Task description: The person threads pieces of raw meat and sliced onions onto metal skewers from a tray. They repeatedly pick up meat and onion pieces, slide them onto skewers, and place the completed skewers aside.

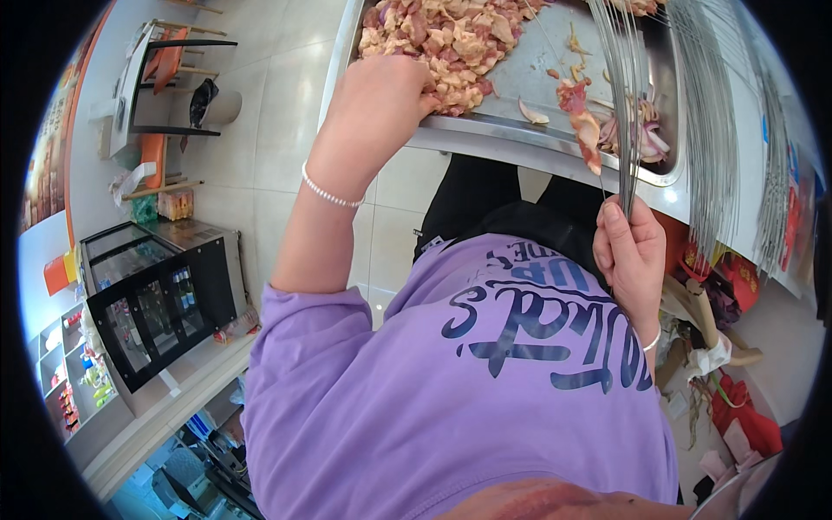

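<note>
In the head view, my left hand [383,91] reaches over the near rim of a stainless steel tray [539,55] into a pile of diced raw meat [455,39]. Its fingertips are partly hidden, so what they grip is unclear. My right hand [627,250] holds a bundle of thin metal skewers [625,123] pointing away from me. Beside the bundle, threaded pieces of meat [585,127] sit on one skewer, also held in that hand. Sliced red onion [650,140] lies in the tray's near right corner, partly behind the skewers. One pale onion slice [533,112] lies near the rim.
More metal skewers [705,130] lie on the white tabletop [676,198] to the right, their ends overhanging its edge. Below stand a wooden stool [705,312] and a red bag [741,409]. Leftward are tiled floor [286,130], a glass-fronted cabinet [156,299] and a chair [153,159].
</note>
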Action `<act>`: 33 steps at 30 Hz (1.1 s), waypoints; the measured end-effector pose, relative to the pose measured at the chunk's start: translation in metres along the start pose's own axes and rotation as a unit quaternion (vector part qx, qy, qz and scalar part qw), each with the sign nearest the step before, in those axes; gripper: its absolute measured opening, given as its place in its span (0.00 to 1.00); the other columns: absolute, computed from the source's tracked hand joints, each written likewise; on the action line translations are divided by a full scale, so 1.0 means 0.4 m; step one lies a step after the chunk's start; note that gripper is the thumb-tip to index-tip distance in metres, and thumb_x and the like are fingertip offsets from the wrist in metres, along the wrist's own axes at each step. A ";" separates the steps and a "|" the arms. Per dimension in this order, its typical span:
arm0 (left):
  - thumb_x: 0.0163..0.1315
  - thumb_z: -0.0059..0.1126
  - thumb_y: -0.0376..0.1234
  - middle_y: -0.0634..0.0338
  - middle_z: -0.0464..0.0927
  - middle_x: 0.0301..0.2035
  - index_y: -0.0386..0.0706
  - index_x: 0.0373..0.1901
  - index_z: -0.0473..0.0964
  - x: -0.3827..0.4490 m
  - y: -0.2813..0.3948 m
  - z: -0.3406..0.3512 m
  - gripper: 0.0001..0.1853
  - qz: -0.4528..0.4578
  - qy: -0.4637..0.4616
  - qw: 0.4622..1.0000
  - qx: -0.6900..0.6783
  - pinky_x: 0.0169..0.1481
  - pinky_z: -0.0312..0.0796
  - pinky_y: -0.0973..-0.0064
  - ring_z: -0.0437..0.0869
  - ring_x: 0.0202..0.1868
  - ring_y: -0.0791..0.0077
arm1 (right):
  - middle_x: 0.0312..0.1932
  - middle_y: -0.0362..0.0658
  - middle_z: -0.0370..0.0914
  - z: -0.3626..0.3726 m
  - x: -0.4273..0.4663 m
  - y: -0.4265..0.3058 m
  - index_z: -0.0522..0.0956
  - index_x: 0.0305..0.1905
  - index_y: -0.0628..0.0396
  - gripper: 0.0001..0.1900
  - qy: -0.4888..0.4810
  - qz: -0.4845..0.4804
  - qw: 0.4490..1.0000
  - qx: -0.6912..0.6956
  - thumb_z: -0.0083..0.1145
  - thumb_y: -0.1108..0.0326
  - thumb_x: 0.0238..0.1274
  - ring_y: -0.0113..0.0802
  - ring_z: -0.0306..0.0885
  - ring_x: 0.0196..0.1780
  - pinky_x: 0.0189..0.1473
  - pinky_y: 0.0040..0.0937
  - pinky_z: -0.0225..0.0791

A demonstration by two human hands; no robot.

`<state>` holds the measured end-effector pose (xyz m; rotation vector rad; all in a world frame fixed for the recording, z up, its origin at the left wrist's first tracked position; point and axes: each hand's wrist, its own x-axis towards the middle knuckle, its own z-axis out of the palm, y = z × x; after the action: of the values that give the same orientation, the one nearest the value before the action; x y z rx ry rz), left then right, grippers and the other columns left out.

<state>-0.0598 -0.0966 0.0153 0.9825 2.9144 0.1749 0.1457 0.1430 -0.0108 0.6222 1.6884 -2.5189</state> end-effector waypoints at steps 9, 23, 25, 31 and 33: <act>0.57 0.57 0.30 0.59 0.81 0.24 0.35 0.27 0.80 0.032 -0.022 -0.044 0.07 -0.011 -0.075 0.971 -0.229 0.35 0.73 0.73 0.80 0.27 0.77 | 0.30 0.35 0.69 -0.013 -0.010 0.010 0.72 0.42 0.62 0.06 0.000 -0.012 1.000 0.020 0.51 0.70 0.73 0.15 0.59 0.21 0.21 0.15 0.51; 0.68 0.56 0.35 0.53 0.84 0.41 0.38 0.42 0.80 0.034 -0.044 -0.015 0.10 -0.082 0.073 0.822 -0.558 0.43 0.77 0.81 0.85 0.41 0.72 | 0.29 0.35 0.68 -0.019 -0.017 0.008 0.72 0.41 0.61 0.06 0.002 -0.005 1.000 0.009 0.51 0.70 0.74 0.15 0.58 0.21 0.21 0.15 0.51; 0.62 0.61 0.33 0.56 0.84 0.36 0.40 0.38 0.81 0.041 -0.036 0.002 0.07 0.012 0.204 0.927 -0.313 0.42 0.76 0.78 0.84 0.39 0.71 | 0.29 0.35 0.68 -0.021 -0.017 0.002 0.72 0.41 0.61 0.06 0.005 -0.004 1.000 0.005 0.51 0.70 0.74 0.15 0.58 0.21 0.21 0.15 0.51; 0.52 0.65 0.33 0.57 0.78 0.22 0.40 0.28 0.82 0.065 0.045 0.037 0.06 0.140 0.106 0.983 -0.056 0.40 0.71 0.61 0.79 0.31 0.60 | 0.30 0.35 0.69 -0.011 -0.014 0.000 0.72 0.42 0.62 0.06 0.001 -0.002 1.000 0.008 0.51 0.70 0.73 0.15 0.58 0.21 0.21 0.15 0.51; 0.53 0.64 0.34 0.55 0.79 0.22 0.39 0.28 0.82 0.083 0.046 0.057 0.07 0.123 0.076 0.989 -0.001 0.40 0.71 0.60 0.79 0.31 0.60 | 0.30 0.35 0.69 -0.006 -0.015 -0.002 0.73 0.42 0.62 0.06 -0.005 0.000 1.000 0.015 0.51 0.70 0.73 0.15 0.59 0.21 0.21 0.15 0.51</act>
<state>-0.0732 -0.0599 -0.0058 1.3852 2.9152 0.2758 0.1516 0.1446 -0.0087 0.6116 1.6507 -2.5462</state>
